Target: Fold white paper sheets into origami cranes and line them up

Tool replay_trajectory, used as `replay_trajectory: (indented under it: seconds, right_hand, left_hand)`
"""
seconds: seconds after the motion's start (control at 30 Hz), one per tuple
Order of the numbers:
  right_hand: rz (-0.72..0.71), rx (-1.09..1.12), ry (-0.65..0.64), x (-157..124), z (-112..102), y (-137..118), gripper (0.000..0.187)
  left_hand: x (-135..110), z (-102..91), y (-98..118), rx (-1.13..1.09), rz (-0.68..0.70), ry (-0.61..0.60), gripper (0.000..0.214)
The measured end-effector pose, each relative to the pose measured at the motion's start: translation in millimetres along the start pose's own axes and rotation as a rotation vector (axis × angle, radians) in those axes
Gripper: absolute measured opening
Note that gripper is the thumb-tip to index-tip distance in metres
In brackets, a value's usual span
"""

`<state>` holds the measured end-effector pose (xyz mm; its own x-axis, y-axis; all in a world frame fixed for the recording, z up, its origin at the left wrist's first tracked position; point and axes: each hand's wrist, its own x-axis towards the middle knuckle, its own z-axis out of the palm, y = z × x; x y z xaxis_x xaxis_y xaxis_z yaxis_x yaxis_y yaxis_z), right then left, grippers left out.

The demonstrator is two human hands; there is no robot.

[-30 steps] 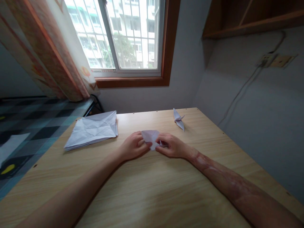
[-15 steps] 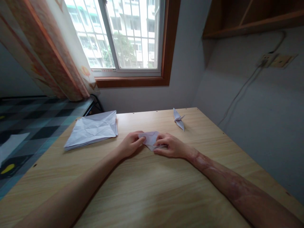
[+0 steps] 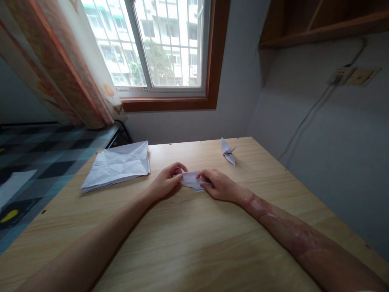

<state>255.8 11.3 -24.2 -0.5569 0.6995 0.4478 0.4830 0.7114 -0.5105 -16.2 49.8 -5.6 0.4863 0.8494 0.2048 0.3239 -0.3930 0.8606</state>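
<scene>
A small piece of folded white paper (image 3: 190, 179) lies low over the middle of the table, between my hands. At its left end, my left hand (image 3: 165, 182) pinches it with the thumb on top; the index finger is raised and curved above the paper. My right hand (image 3: 221, 185) grips the right part, its bent fingers and thumb covering that end. Some of the paper's folds are hidden under the fingers. Beyond my right hand stands a folded paper crane (image 3: 228, 152) with its wings spread.
A stack of creased white paper sheets (image 3: 117, 165) rests at the table's back left. The wooden table (image 3: 170, 243) meets a bed with a checked cover (image 3: 75, 145) on the left. A cable (image 3: 306, 117) hangs along the right wall beneath a wooden shelf (image 3: 322, 31).
The paper has become narrower from front to back, its far edge now lower. My left index finger has lifted off it, and my right thumb has drawn in towards the fingers.
</scene>
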Motion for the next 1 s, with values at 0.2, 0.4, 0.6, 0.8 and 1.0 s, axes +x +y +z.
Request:
replay_trajectory:
  seconds: [0.2,0.4,0.6,0.8,1.0]
  right_hand:
    - [-0.013,0.020,0.038,-0.4,0.7,2.5,0.038]
    - [0.013,0.038,0.017,2.2,0.6,2.8,0.016]
    - [0.040,-0.006,0.029,0.4,5.6,7.5,0.036]
    - [0.000,-0.017,0.052,1.5,3.4,6.1,0.036]
    - [-0.060,-0.117,0.103,0.8,0.6,3.5,0.042]
  left_hand:
    - [-2.5,2.7,5.2,-0.075,-0.019,-0.018,0.037]
    - [-3.7,4.4,9.0,-0.029,0.010,-0.070,0.046]
    - [-2.9,4.2,4.8,0.090,0.017,0.002,0.041]
    - [-2.6,6.6,2.1,0.059,-0.032,0.005,0.042]
    - [-2.0,7.8,-0.9,0.120,0.070,0.003,0.038]
